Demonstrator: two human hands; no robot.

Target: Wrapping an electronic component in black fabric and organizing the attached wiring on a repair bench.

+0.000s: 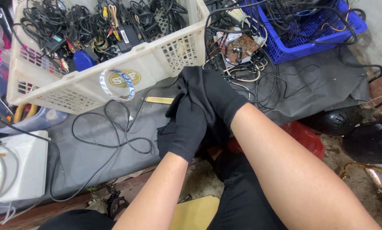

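Cloth (190, 87): a black, soft piece of fabric, bunched between both hands above the grey sheet (93, 157) that covers the table. It looks light and limp, likely to sag and fold wherever it is not gripped; its edges seem the best place to take hold. It blends with the black gloves, so its outline is hard to tell.

Left hand (186, 127): in a black glove, fingers curled closed around the lower part of the cloth.

Right hand (218, 96): also in a black glove, crossing over the left, fingers bent and closed on the upper folds of the cloth.

Behind the hands: a cream crate (157, 59) full of black cables and adapters, with a ring of white and blue tape (116, 85) against its wall.

Right of crate: a loose circuit board (241, 47) in tangled wires, then a blue basket (310, 40) of cables.

On the sheet: a thin black cable (110, 140) lying in loops, just left of the hands.
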